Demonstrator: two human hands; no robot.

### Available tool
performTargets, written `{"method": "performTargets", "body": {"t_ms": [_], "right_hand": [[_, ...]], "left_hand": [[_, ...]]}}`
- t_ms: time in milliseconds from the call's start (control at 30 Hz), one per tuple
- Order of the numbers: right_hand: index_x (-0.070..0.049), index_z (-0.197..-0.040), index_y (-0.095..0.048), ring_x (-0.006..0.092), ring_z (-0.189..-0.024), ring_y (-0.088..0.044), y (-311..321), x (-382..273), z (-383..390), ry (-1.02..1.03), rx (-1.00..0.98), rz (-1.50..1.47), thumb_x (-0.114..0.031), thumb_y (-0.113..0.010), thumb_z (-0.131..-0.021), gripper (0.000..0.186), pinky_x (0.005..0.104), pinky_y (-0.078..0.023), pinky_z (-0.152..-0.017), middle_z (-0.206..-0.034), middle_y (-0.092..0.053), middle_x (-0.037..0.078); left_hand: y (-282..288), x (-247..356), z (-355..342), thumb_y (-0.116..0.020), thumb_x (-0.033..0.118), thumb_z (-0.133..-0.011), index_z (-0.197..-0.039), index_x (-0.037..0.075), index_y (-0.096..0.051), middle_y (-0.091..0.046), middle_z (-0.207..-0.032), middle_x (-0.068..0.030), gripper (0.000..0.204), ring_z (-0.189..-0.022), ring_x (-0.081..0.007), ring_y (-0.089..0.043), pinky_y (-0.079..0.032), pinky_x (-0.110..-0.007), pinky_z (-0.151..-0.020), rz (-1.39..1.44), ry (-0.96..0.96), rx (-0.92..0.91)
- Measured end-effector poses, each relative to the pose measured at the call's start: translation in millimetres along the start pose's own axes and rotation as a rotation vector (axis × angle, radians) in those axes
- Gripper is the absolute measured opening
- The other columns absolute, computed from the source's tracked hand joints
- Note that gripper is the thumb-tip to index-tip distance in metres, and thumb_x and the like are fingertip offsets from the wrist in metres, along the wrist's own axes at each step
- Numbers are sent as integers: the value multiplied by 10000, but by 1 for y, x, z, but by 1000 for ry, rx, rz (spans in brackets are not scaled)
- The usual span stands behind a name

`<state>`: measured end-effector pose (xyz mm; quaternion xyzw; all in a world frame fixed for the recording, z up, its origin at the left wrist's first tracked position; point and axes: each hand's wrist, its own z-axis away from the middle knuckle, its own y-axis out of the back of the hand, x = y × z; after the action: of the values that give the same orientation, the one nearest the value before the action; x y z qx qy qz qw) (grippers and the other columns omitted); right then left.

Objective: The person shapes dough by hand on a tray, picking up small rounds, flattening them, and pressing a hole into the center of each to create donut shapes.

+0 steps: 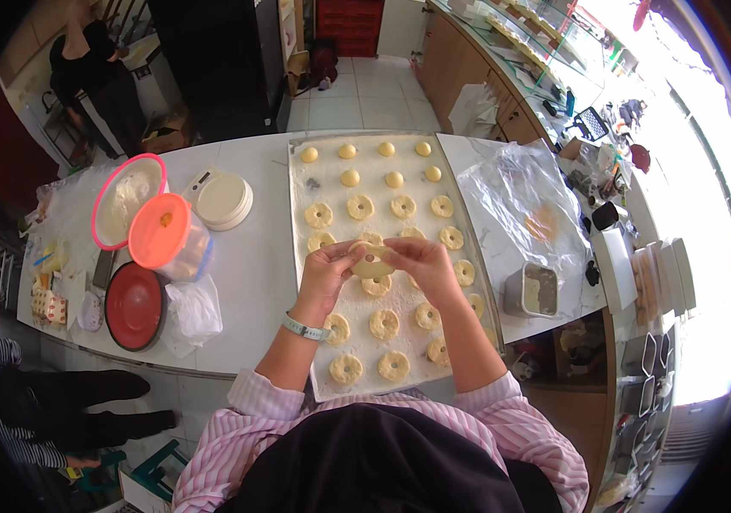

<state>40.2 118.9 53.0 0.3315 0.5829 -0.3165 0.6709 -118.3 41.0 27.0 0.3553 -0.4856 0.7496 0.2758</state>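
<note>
Between my two hands, above the middle of the tray, I hold a ring of pale dough [371,262] with a hole in its centre. My left hand [332,266] pinches its left side, and a light wristband sits on that wrist. On the other side my right hand [422,262] grips the edge with thumb and fingers. Below lies a floured baking tray [352,342] with rows of dough rings [385,324]. Several round dough balls [394,179] without holes rest at its far end. My hands hide some rings in the middle.
Left of the tray stand a white kitchen scale [221,199], a tub with an orange lid [160,229], a pink-rimmed bowl [115,177] and a red round pan [134,305]. Plastic sheeting [519,197] and a metal tin [515,295] lie right. Two other people are at the left.
</note>
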Motion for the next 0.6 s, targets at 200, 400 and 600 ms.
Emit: {"method": "performTargets", "body": {"t_ms": [200, 400, 600], "right_hand": [[47, -1060, -626, 105, -809, -610, 0, 2, 2, 20, -51, -41, -83, -651, -826, 268, 236, -483, -742, -893, -666, 79], [42, -1059, -625, 100, -847, -597, 0, 0, 7, 5, -28, -56, -71, -632, -841, 246, 228, -468, -767, -901, -659, 51], [26, -1062, -630, 90, -840, -597, 5, 2, 8, -53, 26, -11, -66, -637, -837, 244, 223, -468, -758, -912, -658, 41]], "left_hand": [[0, -6, -3, -686, 124, -810, -992, -13, -650, -664, -865, -61, 230, -766, -107, -613, -479, -209, -676, -47, 7, -62], [0, -8, -4, -674, 127, -820, -983, -16, -653, -664, -862, -60, 217, -784, -118, -617, -493, -234, -710, -60, 83, -145], [-1, -6, -3, -681, 136, -815, -985, -16, -654, -666, -861, -65, 230, -811, -123, -620, -502, -253, -743, -62, 109, -101]]}}
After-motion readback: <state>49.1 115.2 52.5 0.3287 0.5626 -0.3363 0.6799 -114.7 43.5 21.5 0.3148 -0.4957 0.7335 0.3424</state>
